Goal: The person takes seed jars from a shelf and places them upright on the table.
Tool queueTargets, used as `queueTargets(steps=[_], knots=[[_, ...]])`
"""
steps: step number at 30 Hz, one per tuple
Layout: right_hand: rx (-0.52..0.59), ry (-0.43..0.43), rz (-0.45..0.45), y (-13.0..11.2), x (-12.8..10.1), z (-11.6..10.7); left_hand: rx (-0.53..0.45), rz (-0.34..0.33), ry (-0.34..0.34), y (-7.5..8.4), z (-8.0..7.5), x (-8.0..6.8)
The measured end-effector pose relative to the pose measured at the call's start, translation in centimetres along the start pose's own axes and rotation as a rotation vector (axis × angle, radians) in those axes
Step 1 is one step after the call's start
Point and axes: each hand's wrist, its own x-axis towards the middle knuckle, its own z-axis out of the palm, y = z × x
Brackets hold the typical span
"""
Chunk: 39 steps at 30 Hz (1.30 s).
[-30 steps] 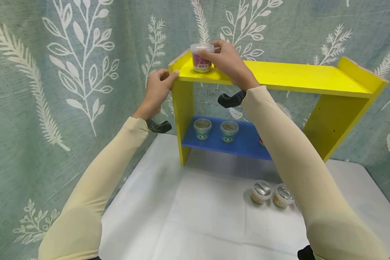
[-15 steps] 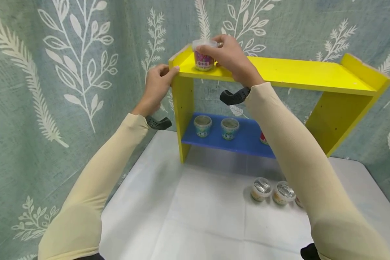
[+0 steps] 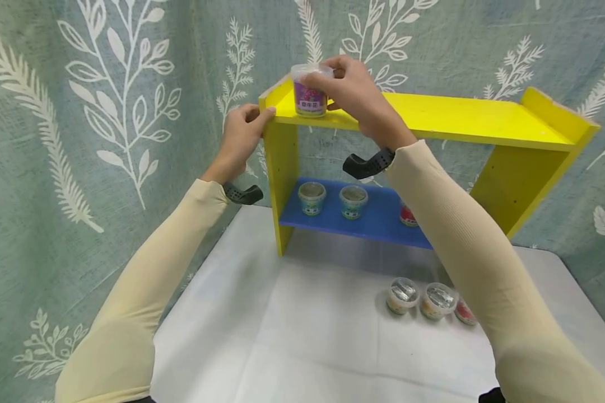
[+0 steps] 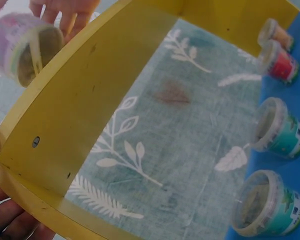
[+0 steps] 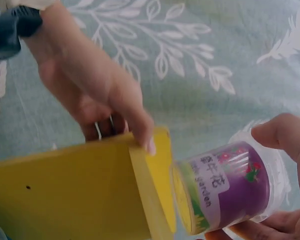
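Note:
My right hand [image 3: 358, 92] grips a small plastic cup [image 3: 310, 101] with a purple flower label and clear lid, near the left end of the yellow shelf top [image 3: 454, 115]. The thumb lies on the near side of the lid, with fingers behind. In the right wrist view the cup [image 5: 240, 185] is tilted sideways, its base close to the board's edge. My left hand [image 3: 242, 137] holds the upper left corner of the shelf, thumb at the front edge. Its fingers [image 4: 12, 217] curl round the outside of the side panel in the left wrist view.
The blue lower shelf [image 3: 333, 221] bears two teal-labelled cups [image 3: 312, 198] [image 3: 353, 202] and a red one [image 3: 408, 215], partly behind my right arm. Several more cups [image 3: 402, 295] stand on the white table [image 3: 307, 336] at right. A leaf-patterned curtain [image 3: 191, 84] hangs behind.
The purple cup has shifted slightly left and toward the shelf's front edge in my right hand, after a small shift right. My left hand stays on the corner.

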Motion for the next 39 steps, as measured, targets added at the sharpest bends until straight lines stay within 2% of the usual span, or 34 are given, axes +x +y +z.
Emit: queueTargets(steps=[11,23,34,39], knots=[[0.018,0.002,-0.082,-0.5,-2.2,-0.1,-0.007,-0.002,0.003,0.1,0.2,0.0],[0.032,-0.017,-0.051,-0.1,-4.6,-0.7,0.026,-0.017,0.013,0.2,0.3,0.0],[-0.008,-0.044,-0.028,0.0,-6.5,-0.5,-0.016,-0.010,0.027,0.2,0.3,0.1],[0.014,-0.062,-0.028,0.9,-7.3,-0.6,-0.027,-0.008,0.015,0.1,0.3,0.1]])
